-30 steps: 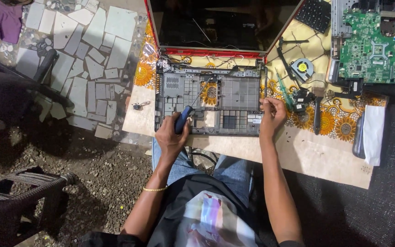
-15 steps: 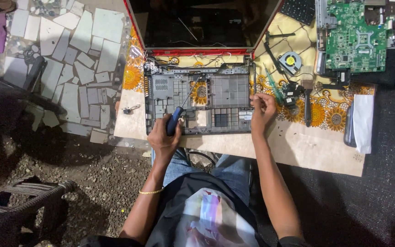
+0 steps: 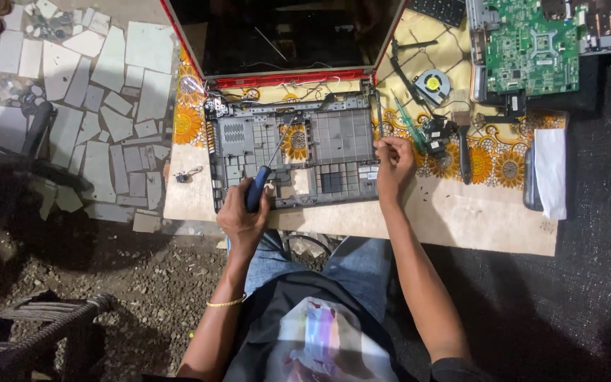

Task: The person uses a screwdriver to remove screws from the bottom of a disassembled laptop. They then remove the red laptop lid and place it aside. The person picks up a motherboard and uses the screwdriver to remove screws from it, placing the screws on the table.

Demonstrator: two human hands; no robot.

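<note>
The stripped grey laptop base [image 3: 298, 152] lies on the near part of the small table [image 3: 461, 219], its red-rimmed screen [image 3: 284, 35] hinged open and dark at the far side. The left hand [image 3: 242, 219] is closed around a blue-handled screwdriver [image 3: 257, 185], whose thin shaft slants up over the middle of the base. The right hand [image 3: 392, 166] rests at the base's right edge, fingertips pinched together; whether they hold anything is too small to tell. Just right of that hand a green-handled screwdriver [image 3: 410, 126] lies on the flowered yellow cloth [image 3: 493, 163], with a round cooling fan [image 3: 433, 85] beyond it and a green circuit board [image 3: 532, 46] at the far right corner. A small metal part [image 3: 187, 174] sits left of the base, near the table edge.
</note>
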